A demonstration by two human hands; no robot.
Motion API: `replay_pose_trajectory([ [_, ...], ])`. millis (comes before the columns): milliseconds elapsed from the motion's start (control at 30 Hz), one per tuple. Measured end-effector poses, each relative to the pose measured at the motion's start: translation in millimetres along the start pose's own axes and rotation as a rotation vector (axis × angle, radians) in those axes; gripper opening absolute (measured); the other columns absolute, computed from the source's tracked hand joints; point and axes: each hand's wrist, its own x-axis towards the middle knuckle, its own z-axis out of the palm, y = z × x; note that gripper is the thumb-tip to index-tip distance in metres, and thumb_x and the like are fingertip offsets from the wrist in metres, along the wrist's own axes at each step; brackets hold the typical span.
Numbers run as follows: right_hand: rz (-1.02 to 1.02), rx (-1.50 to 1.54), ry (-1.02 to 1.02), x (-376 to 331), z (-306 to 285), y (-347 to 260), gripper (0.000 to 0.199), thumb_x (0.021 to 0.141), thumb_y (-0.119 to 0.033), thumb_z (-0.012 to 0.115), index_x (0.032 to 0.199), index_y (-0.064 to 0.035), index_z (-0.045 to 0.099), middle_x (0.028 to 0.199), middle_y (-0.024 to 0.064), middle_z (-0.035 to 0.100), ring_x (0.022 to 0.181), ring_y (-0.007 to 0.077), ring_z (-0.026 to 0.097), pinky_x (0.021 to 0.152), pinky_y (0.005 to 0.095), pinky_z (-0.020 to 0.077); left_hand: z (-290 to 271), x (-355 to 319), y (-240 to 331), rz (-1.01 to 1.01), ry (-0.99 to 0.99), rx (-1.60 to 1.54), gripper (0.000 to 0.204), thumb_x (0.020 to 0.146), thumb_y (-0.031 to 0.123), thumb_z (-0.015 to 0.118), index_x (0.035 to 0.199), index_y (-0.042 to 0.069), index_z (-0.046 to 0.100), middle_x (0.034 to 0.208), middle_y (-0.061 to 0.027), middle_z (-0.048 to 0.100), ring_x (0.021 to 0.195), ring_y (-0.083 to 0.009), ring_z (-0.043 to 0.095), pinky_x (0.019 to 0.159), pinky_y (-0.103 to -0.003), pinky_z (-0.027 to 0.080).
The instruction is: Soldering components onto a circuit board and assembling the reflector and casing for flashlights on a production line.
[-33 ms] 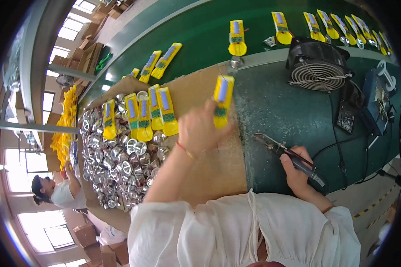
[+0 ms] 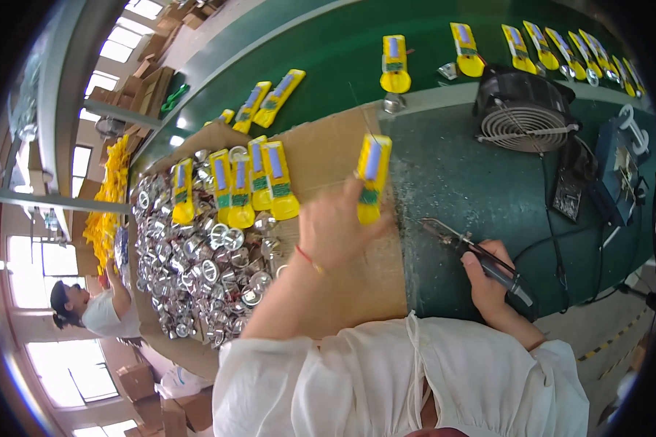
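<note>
My left hand (image 2: 335, 226), slightly blurred, is closed on a yellow plastic casing (image 2: 369, 213). A lilac cylindrical battery (image 2: 373, 159) and a small green circuit board (image 2: 369, 197) lie in that casing, and thin wire shows at its top end. The casing hangs over the right part of a brown cardboard sheet (image 2: 328, 153). My right hand (image 2: 486, 280) grips the dark handle of a soldering iron (image 2: 497, 274), whose metal tip points up and left over the green bench (image 2: 444, 175). The tip is apart from the casing.
Silvery reflector cups (image 2: 204, 273) are heaped at left, with several similar casings (image 2: 275, 171) on top. More casings (image 2: 395, 65) line the far green strip. A black fan (image 2: 525, 109) and blue soldering station (image 2: 616, 171) stand right. Another person (image 2: 109, 309) works beyond the heap at left.
The casing in my left hand has come slightly nearer to me. The whole view has shifted a little, and my right hand still holds the soldering iron.
</note>
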Motion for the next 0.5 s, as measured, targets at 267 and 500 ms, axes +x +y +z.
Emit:
replay_pose_trajectory([
  [267, -0.042, 0.031, 0.055, -4, 2, 5, 0.015, 0.081, -0.012, 0.063, 0.085, -0.002, 0.052, 0.071, 0.0049, 0.059, 0.064, 0.009, 0.054, 0.062, 0.0223, 0.0437, 25, -82, -42, 0.093, 0.353, -0.25, 0.065, 0.065, 0.022, 0.075, 0.121, 0.005, 0.047, 0.122, -0.0152, 0.046, 0.104, -0.0322, 0.05, 0.087, -0.041, 0.041],
  [500, -0.067, 0.075, 0.086, -5, 5, 8, 0.015, 0.082, -0.011, 0.062, 0.087, -0.0014, 0.052, 0.071, 0.0049, 0.058, 0.064, 0.0092, 0.055, 0.062, 0.0213, 0.0443, 65, -93, -59, 0.191, 0.235, -0.096, 0.057, 0.074, 0.014, 0.063, 0.126, 0.006, 0.042, 0.125, -0.0107, 0.044, 0.104, -0.0276, 0.049, 0.085, -0.039, 0.04],
])
